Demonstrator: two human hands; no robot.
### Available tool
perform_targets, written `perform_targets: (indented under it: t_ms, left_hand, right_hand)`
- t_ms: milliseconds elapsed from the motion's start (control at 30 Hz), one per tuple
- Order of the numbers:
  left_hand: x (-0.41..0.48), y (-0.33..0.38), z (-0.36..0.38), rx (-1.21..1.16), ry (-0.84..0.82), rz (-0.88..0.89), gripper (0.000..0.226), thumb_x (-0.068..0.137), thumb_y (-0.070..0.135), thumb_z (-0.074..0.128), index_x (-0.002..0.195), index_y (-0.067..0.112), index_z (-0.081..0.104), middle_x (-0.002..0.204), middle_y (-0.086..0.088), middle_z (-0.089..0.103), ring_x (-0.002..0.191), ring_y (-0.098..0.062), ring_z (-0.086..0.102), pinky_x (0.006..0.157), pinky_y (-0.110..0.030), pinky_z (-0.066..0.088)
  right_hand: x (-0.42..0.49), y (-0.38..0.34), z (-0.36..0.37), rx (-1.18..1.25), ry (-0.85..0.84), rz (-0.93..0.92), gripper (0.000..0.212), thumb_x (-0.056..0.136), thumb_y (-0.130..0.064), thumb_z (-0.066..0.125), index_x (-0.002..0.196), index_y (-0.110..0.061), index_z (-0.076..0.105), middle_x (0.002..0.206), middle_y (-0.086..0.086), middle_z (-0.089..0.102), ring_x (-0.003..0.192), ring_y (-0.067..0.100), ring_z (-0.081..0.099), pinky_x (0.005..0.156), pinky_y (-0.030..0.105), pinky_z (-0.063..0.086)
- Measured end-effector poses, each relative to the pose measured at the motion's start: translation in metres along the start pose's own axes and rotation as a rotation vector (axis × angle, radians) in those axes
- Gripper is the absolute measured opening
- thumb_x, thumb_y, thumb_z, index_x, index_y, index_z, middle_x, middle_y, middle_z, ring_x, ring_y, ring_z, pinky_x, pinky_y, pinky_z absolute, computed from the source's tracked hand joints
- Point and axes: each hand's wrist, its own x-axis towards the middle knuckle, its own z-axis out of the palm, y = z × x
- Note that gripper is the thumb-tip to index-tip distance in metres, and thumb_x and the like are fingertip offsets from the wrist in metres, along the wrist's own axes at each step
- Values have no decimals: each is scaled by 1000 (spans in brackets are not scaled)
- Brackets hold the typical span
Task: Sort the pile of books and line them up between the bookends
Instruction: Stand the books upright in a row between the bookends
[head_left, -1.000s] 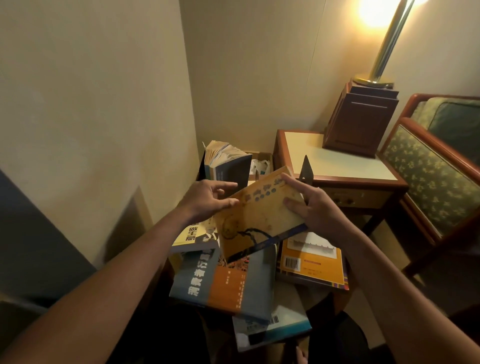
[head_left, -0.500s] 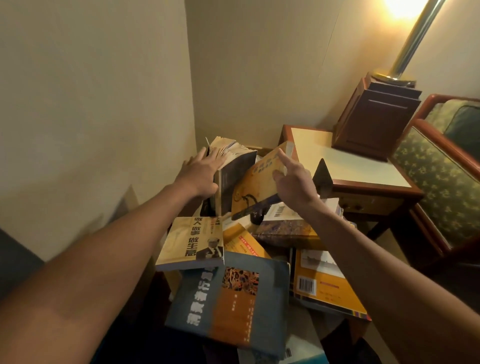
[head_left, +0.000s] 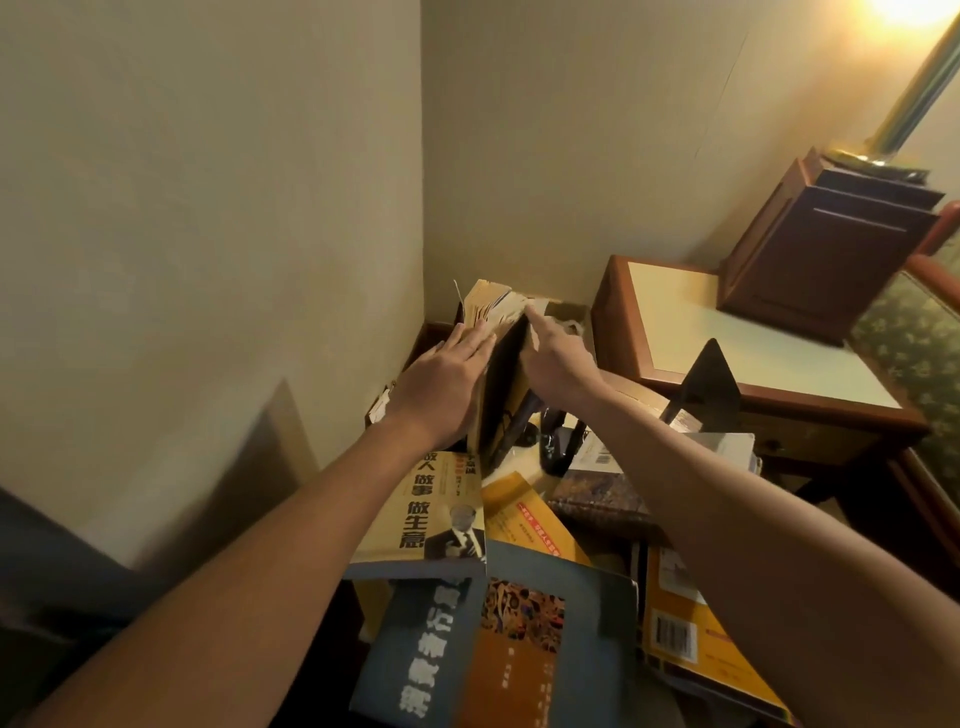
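Head cam: left hand (head_left: 447, 382) is lying flat, fingers straight, pressing the side of the thick upright book (head_left: 483, 306), which is standing in the corner close to the wall (head_left: 208, 208). Right hand (head_left: 553, 358) is pushing the yellow book (head_left: 513, 389) up against it, index finger straight along the top edge; can't tell if the other fingers are gripping. The black bookend (head_left: 706, 384) is standing well off to the right, by the side table (head_left: 613, 322), leaving open room between. The pile (head_left: 415, 649) is sprawling in front, covers overlapping.
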Motion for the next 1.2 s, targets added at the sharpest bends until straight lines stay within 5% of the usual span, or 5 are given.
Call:
perform_targets:
  t_ms: [167, 300, 467, 767, 1200]
  left_hand:
    - [-2, -10, 3, -19, 58, -31, 66, 98, 11, 59, 156, 19, 30, 163, 3, 25, 148, -23, 32, 99, -42, 52]
    - [-6, -8, 0, -44, 25, -26, 81, 88, 2, 64, 157, 20, 26, 165, 4, 20, 148, -24, 31, 97, -41, 53]
    - [-7, -3, 0, -64, 36, -13, 80, 88, 0, 60, 157, 20, 26, 165, 4, 20, 150, -23, 27, 94, -38, 54]
    - [-9, -5, 3, -88, 55, 11, 79, 90, -2, 59, 158, 20, 25, 166, 4, 19, 152, -22, 21, 102, -39, 50]
    - [-16, -2, 3, -123, -27, -18, 80, 93, 12, 57, 160, 21, 15, 168, -1, 8, 154, -31, 5, 122, -49, 20]
  right_hand:
    - [2, 0, 14, 53, -52, -76, 67, 101, -34, 54, 159, -28, 20, 145, 15, 53, 109, 30, 65, 90, 48, 57]
    - [-5, 13, 21, 31, -151, -153, 107, 83, -55, 74, 161, -29, 6, 159, 8, 37, 137, 28, 47, 109, 40, 43]
    - [-8, 31, 30, -14, -48, -231, 109, 84, -33, 80, 161, -32, 3, 162, 5, 32, 114, 26, 64, 91, 39, 54]
    - [-9, 42, 43, -15, 63, -265, 105, 86, -13, 77, 160, -37, 6, 165, 6, 25, 133, 35, 52, 101, 55, 51]
    - [-24, 40, 30, 41, 54, -204, 105, 80, 2, 63, 161, -31, 4, 166, 1, 20, 142, 32, 42, 102, 48, 52]
